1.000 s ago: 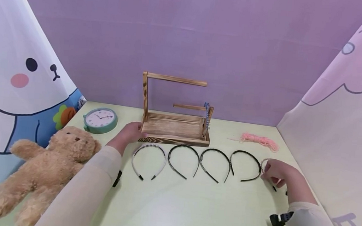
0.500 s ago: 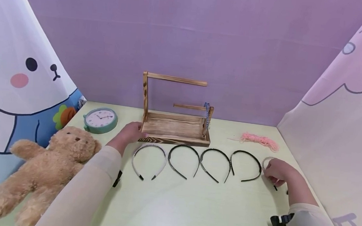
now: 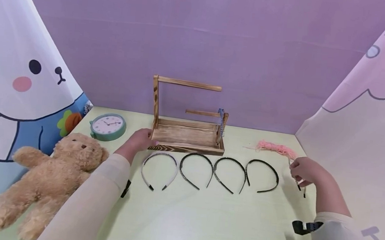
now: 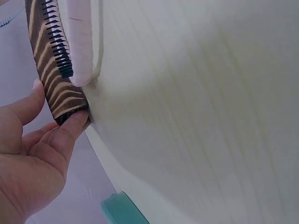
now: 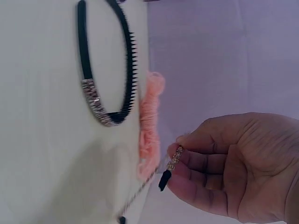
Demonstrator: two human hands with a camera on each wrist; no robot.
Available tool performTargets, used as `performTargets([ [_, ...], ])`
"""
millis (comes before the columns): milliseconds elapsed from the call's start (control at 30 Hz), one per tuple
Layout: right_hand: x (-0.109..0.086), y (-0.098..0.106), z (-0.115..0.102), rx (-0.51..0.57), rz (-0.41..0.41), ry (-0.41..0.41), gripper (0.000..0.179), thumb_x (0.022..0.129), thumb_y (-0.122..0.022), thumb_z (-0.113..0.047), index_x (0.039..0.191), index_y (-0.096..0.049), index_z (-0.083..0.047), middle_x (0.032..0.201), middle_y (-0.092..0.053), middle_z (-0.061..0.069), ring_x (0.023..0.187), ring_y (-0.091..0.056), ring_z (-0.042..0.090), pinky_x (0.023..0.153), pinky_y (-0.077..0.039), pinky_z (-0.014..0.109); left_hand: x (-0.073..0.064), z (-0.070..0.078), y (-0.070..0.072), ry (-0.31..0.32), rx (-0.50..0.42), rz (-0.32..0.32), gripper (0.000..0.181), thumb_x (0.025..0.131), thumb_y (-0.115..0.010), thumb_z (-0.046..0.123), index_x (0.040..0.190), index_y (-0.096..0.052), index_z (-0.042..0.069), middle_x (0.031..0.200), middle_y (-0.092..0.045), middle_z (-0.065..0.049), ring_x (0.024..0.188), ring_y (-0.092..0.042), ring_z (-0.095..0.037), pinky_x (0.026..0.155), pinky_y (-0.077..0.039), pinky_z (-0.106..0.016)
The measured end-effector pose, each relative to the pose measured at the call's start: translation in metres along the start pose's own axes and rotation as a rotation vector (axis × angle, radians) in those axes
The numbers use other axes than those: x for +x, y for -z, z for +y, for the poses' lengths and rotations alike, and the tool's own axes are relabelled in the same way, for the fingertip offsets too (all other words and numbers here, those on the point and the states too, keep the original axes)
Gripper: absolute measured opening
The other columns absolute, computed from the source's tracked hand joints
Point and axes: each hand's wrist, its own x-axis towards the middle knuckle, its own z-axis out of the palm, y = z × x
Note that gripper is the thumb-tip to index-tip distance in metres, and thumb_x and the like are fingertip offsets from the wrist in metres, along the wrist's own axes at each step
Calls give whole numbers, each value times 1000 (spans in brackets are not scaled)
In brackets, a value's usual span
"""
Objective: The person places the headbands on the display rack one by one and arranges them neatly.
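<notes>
With thumb and fingers, my left hand grips the left front corner of a wooden rack; the left wrist view shows its striped end between them. Over the table's right side, my right hand pinches a thin beaded headband with black tips. Part of that headband is hidden by the fingers. A blue headband hangs on the rack's short lower bar. In front of the rack lie a white headband and black toothed headbands, in a row.
A bundle of pink yarn lies at the back right, beside my right hand. At the back left is a green clock. A teddy bear lies by my left arm. Purple cloth hangs behind the table.
My right hand has lifted the beaded headband off the table and moved it slightly right and back. My left hand stays on the rack.
</notes>
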Motion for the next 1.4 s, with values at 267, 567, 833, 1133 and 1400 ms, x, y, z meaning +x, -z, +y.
performTargets([
  [267, -7, 11, -15, 60, 92, 28, 22, 98, -50, -6, 111, -48, 12, 93, -59, 15, 85, -61, 24, 72, -60, 40, 0, 0, 0, -5, 4, 4, 61, 97, -62, 25, 147, -40, -2, 142, -49, -26, 130, -47, -41, 109, -39, -53],
  [567, -24, 10, -59, 82, 257, 194, 22, 101, -50, -8, 115, -50, 9, 99, -60, 17, 89, -64, 23, 74, -61, 36, 1, 1, 0, 10, -1, -5, 63, 96, -63, 25, 148, -38, -2, 144, -47, -26, 132, -45, -42, 111, -37, -54],
  [833, -46, -4, -109, 94, 383, 372, 19, 101, -55, -12, 111, -53, 4, 102, -60, 19, 88, -68, 18, 75, -60, 29, 1, 2, 0, 13, -1, -3, 63, 97, -63, 25, 148, -37, -2, 144, -47, -26, 131, -46, -41, 111, -37, -53],
  [1133, -54, -29, -158, 306, 343, 643, 10, 97, -59, -3, 101, -55, 5, 99, -60, 20, 86, -69, 20, 75, -61, 32, 1, 3, 0, 24, -14, -6, 65, 97, -62, 26, 149, -35, -2, 146, -45, -26, 133, -44, -41, 112, -36, -53],
  [1400, -39, -56, -197, 346, 254, 750, 5, 95, -58, 2, 99, -56, 3, 100, -62, 20, 90, -68, 33, 76, -61, 37, 2, -1, -1, 17, -8, 2, 63, 96, -63, 26, 148, -38, -1, 144, -47, -26, 132, -45, -41, 112, -36, -53],
])
